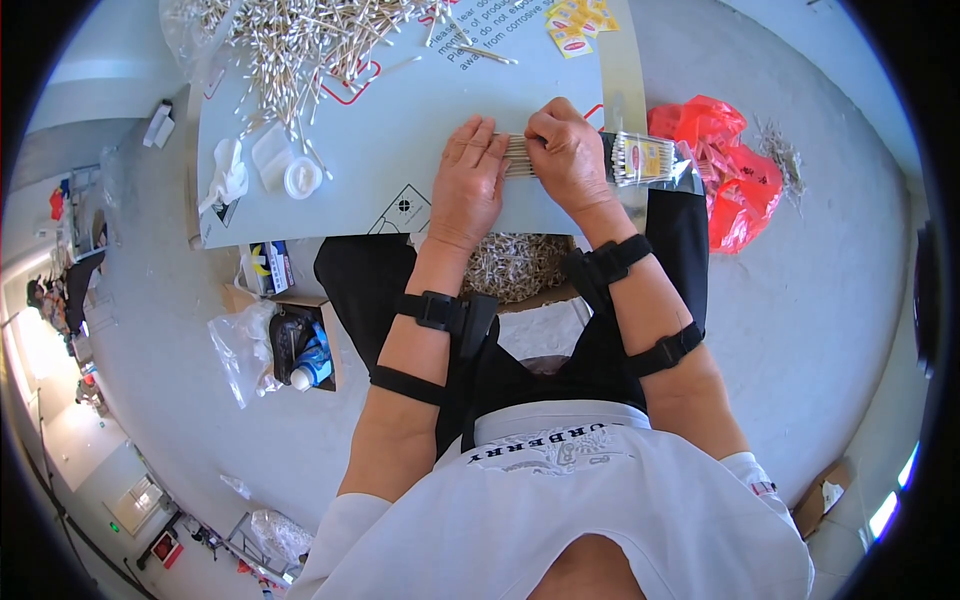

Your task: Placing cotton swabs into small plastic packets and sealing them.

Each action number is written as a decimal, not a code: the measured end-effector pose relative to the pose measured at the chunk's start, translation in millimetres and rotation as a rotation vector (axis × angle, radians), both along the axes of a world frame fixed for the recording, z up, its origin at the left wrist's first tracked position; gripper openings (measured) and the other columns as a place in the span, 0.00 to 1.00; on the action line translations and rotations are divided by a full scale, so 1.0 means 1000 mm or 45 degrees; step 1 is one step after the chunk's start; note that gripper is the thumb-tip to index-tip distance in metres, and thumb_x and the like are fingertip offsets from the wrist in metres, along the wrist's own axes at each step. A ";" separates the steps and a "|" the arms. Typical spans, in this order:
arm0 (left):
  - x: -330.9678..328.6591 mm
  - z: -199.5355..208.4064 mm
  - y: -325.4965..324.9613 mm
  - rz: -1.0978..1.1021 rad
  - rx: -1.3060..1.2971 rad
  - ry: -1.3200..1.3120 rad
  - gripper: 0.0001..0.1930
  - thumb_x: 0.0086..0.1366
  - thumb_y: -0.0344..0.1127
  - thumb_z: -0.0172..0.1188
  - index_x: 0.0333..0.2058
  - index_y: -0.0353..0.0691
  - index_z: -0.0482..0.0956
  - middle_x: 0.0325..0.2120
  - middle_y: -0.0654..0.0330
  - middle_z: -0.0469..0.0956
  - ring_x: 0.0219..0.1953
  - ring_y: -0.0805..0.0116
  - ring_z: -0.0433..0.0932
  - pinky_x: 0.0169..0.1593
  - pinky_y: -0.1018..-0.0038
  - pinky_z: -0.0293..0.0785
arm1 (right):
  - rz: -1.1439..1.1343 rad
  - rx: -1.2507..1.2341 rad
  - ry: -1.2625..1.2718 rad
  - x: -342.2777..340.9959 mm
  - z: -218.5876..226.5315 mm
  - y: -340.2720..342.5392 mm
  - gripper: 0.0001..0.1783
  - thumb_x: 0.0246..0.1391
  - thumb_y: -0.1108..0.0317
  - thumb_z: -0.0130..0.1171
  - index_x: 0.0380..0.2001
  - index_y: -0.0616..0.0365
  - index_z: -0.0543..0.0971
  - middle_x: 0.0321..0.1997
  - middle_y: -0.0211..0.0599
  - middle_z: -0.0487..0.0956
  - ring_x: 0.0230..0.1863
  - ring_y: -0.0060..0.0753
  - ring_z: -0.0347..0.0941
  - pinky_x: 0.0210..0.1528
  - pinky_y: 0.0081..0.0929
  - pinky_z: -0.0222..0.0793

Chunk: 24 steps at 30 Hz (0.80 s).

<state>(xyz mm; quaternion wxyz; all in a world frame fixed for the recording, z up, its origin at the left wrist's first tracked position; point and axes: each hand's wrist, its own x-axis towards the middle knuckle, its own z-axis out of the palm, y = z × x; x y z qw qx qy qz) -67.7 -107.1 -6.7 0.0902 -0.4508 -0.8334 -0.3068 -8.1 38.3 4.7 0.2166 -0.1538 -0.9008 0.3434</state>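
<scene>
- A pale printed tabletop [380,150] spans the workroom.
- Left hand [470,175]: nearly flat, pressed against a row of cotton swabs [517,157] between the hands.
- Right hand [568,155]: curled at the row's other end — grip hidden.
- Sticks look light, prone to roll — best held mid-shaft, sparing soft tips.
- Beyond: filled clear packet [640,158], swab heap [290,45].

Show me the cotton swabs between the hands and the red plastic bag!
Cotton swabs [517,157]: head view, on their sticks.
Red plastic bag [742,188]: head view, on its crumpled side.
</scene>
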 end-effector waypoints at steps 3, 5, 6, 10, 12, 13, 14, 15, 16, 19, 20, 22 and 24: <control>0.001 0.000 0.000 -0.016 -0.070 0.068 0.16 0.57 0.27 0.60 0.46 0.35 0.78 0.52 0.50 0.74 0.59 0.51 0.69 0.61 0.59 0.66 | -0.050 0.025 0.021 -0.002 -0.001 -0.002 0.03 0.42 0.78 0.59 0.22 0.60 0.76 0.31 0.38 0.74 0.33 0.46 0.74 0.34 0.35 0.71; 0.003 0.001 -0.002 -0.053 -0.146 0.115 0.19 0.58 0.29 0.60 0.49 0.34 0.76 0.55 0.50 0.72 0.61 0.51 0.67 0.64 0.58 0.62 | 0.040 0.266 0.148 -0.002 -0.001 -0.002 0.01 0.39 0.77 0.56 0.20 0.62 0.75 0.32 0.41 0.73 0.35 0.47 0.74 0.36 0.39 0.72; 0.003 0.003 -0.003 -0.052 -0.145 0.116 0.19 0.58 0.29 0.60 0.49 0.34 0.76 0.55 0.50 0.72 0.61 0.51 0.67 0.64 0.58 0.62 | 0.041 0.268 0.150 0.000 -0.002 -0.002 0.01 0.39 0.77 0.56 0.20 0.62 0.75 0.32 0.41 0.73 0.35 0.47 0.74 0.36 0.39 0.72; 0.009 0.003 -0.006 0.004 -0.003 -0.136 0.23 0.64 0.32 0.55 0.57 0.32 0.67 0.59 0.45 0.65 0.63 0.48 0.63 0.66 0.59 0.57 | -0.101 -0.095 0.281 0.016 -0.002 -0.005 0.05 0.51 0.77 0.54 0.30 0.66 0.78 0.42 0.44 0.76 0.45 0.44 0.73 0.46 0.32 0.71; 0.011 0.004 -0.004 0.072 0.194 -0.317 0.24 0.67 0.34 0.52 0.60 0.32 0.64 0.61 0.44 0.63 0.64 0.47 0.61 0.66 0.59 0.56 | -0.274 -0.419 0.350 0.021 -0.005 -0.006 0.08 0.56 0.76 0.53 0.36 0.67 0.79 0.46 0.45 0.76 0.49 0.42 0.73 0.51 0.28 0.70; 0.011 0.006 0.000 0.142 0.329 -0.456 0.24 0.70 0.35 0.49 0.61 0.32 0.61 0.62 0.44 0.60 0.65 0.48 0.59 0.67 0.61 0.55 | -0.286 -0.602 0.406 0.024 -0.012 -0.007 0.11 0.61 0.74 0.49 0.43 0.66 0.77 0.51 0.43 0.75 0.54 0.37 0.71 0.56 0.28 0.67; 0.011 0.008 0.004 0.212 0.463 -0.595 0.25 0.72 0.37 0.46 0.63 0.32 0.58 0.64 0.44 0.57 0.66 0.48 0.58 0.67 0.62 0.54 | -0.297 -0.786 0.462 0.027 -0.018 -0.007 0.15 0.66 0.73 0.46 0.51 0.66 0.75 0.56 0.41 0.74 0.58 0.32 0.69 0.62 0.28 0.65; 0.011 0.006 0.009 0.244 0.573 -0.651 0.25 0.74 0.40 0.43 0.62 0.30 0.59 0.64 0.46 0.57 0.67 0.52 0.57 0.67 0.64 0.53 | -0.297 -0.787 0.461 0.025 -0.018 -0.009 0.15 0.66 0.73 0.46 0.51 0.66 0.75 0.56 0.41 0.74 0.58 0.32 0.69 0.62 0.28 0.65; 0.011 0.003 0.014 0.244 0.572 -0.652 0.25 0.74 0.40 0.43 0.62 0.30 0.59 0.64 0.46 0.57 0.67 0.52 0.57 0.67 0.64 0.53 | -0.288 -0.960 0.519 0.021 -0.019 -0.012 0.16 0.67 0.71 0.44 0.53 0.67 0.73 0.58 0.42 0.72 0.60 0.32 0.68 0.64 0.28 0.62; 0.017 -0.002 0.035 0.261 0.810 -0.783 0.25 0.74 0.42 0.41 0.62 0.29 0.59 0.64 0.46 0.58 0.67 0.55 0.57 0.67 0.65 0.53 | -0.267 -1.236 0.628 0.012 -0.017 -0.021 0.19 0.68 0.69 0.42 0.57 0.69 0.69 0.60 0.44 0.70 0.61 0.31 0.66 0.67 0.29 0.60; 0.020 -0.003 0.041 0.265 0.859 -0.834 0.25 0.74 0.42 0.42 0.62 0.30 0.59 0.64 0.47 0.59 0.66 0.57 0.57 0.67 0.65 0.52 | -0.253 -1.339 0.681 0.010 -0.015 -0.021 0.19 0.68 0.69 0.42 0.57 0.68 0.69 0.60 0.46 0.69 0.62 0.31 0.65 0.67 0.29 0.59; 0.023 -0.002 0.051 0.259 0.908 -0.893 0.26 0.74 0.42 0.43 0.63 0.30 0.60 0.63 0.48 0.60 0.66 0.60 0.58 0.68 0.66 0.52 | -0.274 -1.381 0.703 0.013 -0.018 -0.016 0.19 0.68 0.70 0.43 0.56 0.69 0.70 0.60 0.45 0.69 0.62 0.31 0.65 0.67 0.28 0.59; 0.024 -0.001 0.056 0.191 1.008 -1.048 0.26 0.74 0.42 0.42 0.62 0.29 0.59 0.64 0.48 0.59 0.66 0.60 0.57 0.67 0.67 0.52 | -0.290 -1.424 0.726 0.017 -0.020 -0.009 0.18 0.68 0.70 0.43 0.56 0.69 0.70 0.61 0.44 0.69 0.63 0.31 0.65 0.67 0.28 0.59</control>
